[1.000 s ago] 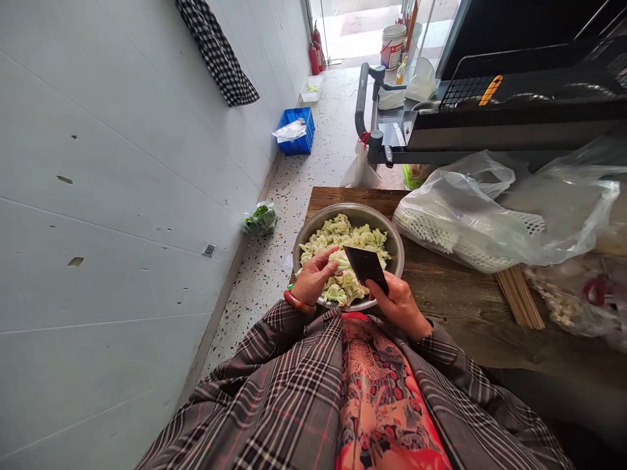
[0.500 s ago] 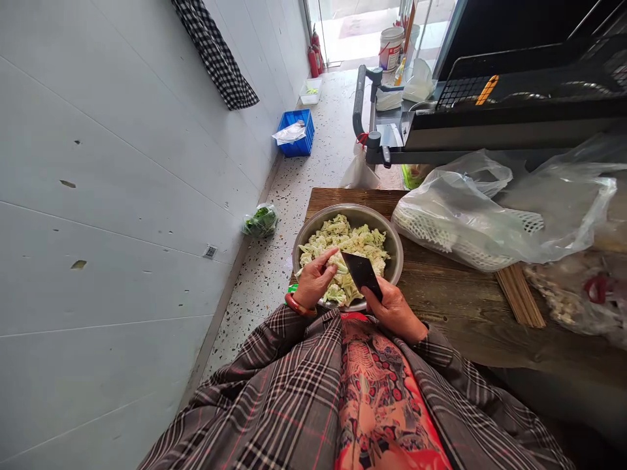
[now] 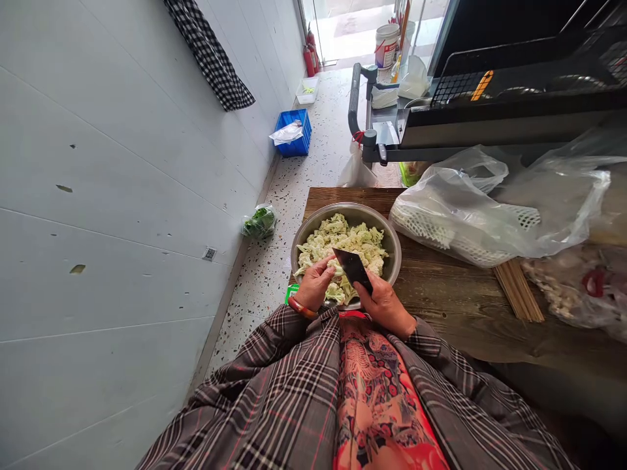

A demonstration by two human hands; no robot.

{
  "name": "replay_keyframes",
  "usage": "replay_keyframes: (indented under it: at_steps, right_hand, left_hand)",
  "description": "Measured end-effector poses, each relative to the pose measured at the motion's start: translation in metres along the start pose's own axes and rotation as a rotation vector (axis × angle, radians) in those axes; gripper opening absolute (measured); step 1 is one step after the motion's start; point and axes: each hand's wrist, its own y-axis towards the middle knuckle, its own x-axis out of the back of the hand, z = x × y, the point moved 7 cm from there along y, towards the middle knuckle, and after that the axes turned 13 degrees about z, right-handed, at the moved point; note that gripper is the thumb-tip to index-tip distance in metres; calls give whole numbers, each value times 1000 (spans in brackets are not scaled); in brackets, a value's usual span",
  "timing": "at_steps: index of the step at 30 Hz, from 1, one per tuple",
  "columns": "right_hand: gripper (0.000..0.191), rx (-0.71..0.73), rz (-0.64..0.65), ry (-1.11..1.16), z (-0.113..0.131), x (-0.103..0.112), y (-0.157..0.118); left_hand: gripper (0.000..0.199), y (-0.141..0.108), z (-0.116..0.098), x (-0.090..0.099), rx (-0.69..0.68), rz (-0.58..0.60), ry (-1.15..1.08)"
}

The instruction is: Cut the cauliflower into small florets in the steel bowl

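From my remote seat, I have the right hand (image 3: pixel 386 305) gripping a dark-bladed knife (image 3: pixel 351 266) above the cauliflower florets (image 3: pixel 367 240); the left hand (image 3: pixel 315 285) is curled, though I can't tell whether it pinches a piece. The blade sits just beside it, so a slip could cut. The florets fill much of the metal bowl (image 3: pixel 396 254) on the desk (image 3: pixel 441 297); beside it, a clear bag (image 3: pixel 467 186) holds white netting (image 3: pixel 425 225).

Apparently a food shop or small eatery: cauliflower florets (image 3: pixel 347 234) in a metal basin (image 3: pixel 396 251), fire extinguishers (image 3: pixel 309 60) near a glass door (image 3: pixel 429 29), terrazzo floor (image 3: pixel 326 121).
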Motion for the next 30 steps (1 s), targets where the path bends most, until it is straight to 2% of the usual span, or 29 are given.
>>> replay_keyframes:
  at_steps: [5, 11, 15, 19, 22, 26, 30]
  right_hand:
    - [36, 26, 44, -22, -3, -6, -1]
    - [43, 45, -3, -36, -10, -11, -3]
    - [45, 39, 16, -39, -12, -13, -4]
    - [44, 9, 29, -72, -9, -17, -2]
    - [40, -3, 36, -85, -9, -22, 2]
    - [37, 13, 31, -40, -11, -27, 6]
    - [40, 9, 16, -42, -13, -29, 5]
  left_hand:
    - [41, 2, -15, -1, -62, 43, 187]
    - [45, -2, 3, -8, -9, -57, 97]
    - [48, -3, 7, -13, 15, -17, 125]
    - [60, -4, 18, -14, 57, 53, -50]
    - [67, -5, 27, -10, 64, 41, -94]
    - [65, -6, 36, -2, 96, 1, -62]
    - [63, -7, 37, 1, 131, 19, -13]
